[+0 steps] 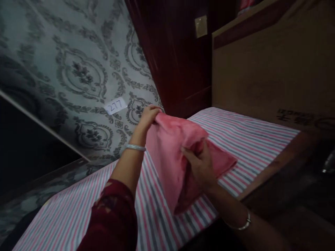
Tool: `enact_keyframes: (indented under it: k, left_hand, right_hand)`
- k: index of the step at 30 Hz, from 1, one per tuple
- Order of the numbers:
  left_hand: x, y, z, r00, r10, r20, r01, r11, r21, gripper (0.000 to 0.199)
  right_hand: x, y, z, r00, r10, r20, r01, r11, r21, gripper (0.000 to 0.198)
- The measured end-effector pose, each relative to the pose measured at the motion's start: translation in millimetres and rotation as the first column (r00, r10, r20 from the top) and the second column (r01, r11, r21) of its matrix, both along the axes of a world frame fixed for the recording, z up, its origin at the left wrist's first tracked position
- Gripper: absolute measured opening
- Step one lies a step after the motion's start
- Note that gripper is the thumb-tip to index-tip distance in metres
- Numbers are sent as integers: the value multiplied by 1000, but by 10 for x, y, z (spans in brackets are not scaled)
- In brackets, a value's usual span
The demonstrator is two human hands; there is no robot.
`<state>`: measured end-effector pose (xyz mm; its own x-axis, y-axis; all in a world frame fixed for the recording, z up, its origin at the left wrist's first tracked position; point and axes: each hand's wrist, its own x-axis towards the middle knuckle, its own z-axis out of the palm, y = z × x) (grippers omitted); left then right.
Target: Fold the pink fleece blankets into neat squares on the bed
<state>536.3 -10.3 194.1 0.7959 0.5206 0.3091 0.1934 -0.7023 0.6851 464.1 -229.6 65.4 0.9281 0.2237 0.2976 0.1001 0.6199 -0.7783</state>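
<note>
A pink cloth garment (167,150), perhaps trousers or shorts, is partly lifted over a striped sheet (235,129). My left hand (150,115) grips its far upper edge beside the wall, fingers curled over the fabric. Lower and to the right, my right hand (200,164) holds a fold at the garment's opening, thumb and fingers closed on it. One flap of the garment spreads rightward onto the stripes, while another hangs toward the near side.
Patterned wallpaper with a paper label (116,105) reading 277 rises at the left. Behind stands a dark red wooden panel (178,52). A big cardboard box (272,69) is at the right rear. The sheet-covered surface has a wooden edge (274,164) on the right.
</note>
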Motion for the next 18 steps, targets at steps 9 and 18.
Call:
enact_keyframes:
  k: [9, 18]
  left_hand:
    - [982, -522, -1355, 911, -4, -413, 108, 967, 229, 42]
    - [1236, 176, -1455, 899, 23, -438, 38, 991, 130, 29]
  right_hand:
    - [824, -720, -1069, 863, 153, -481, -126, 988, 87, 50]
    - [1224, -939, -1055, 976, 17, -216, -69, 969, -238, 56]
